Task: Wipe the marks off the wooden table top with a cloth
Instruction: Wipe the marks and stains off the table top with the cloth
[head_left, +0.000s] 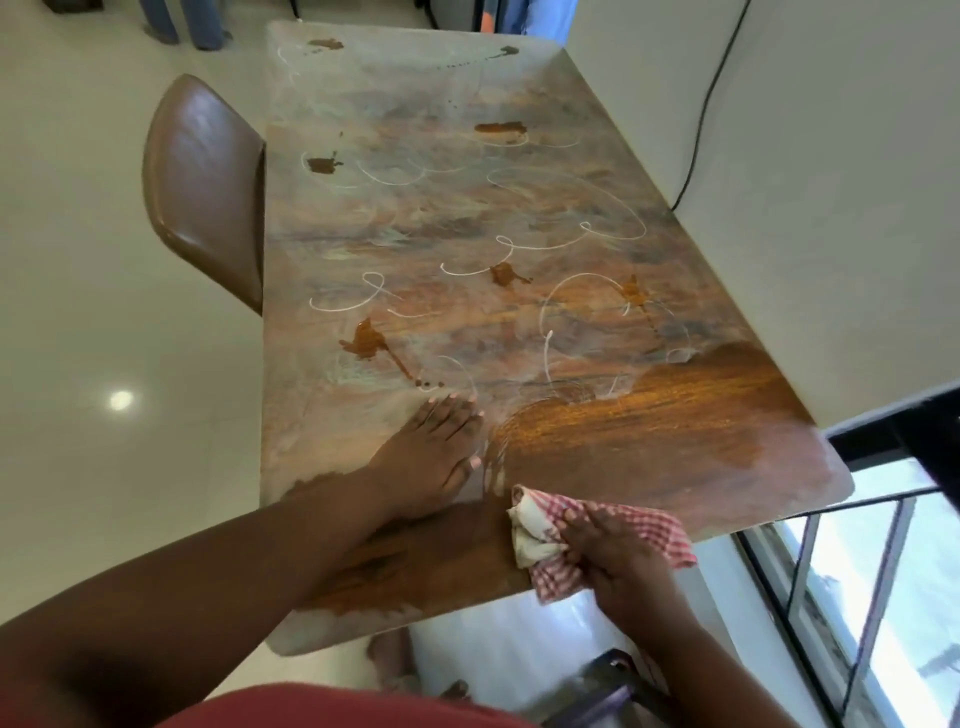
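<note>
Right hand fingers clamp the cloth; left hand fingers lie flat, together. Risk: brown spills beyond the fingertips may smear across the worktop.

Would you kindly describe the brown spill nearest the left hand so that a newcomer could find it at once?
Start at the wooden table top and find the left hand lying flat near its near end. Just beyond the fingers, towards the chair side, lies the brown spill. Unlike the other blots, it trails a thin streak ending in small dots near the fingertips.
</note>
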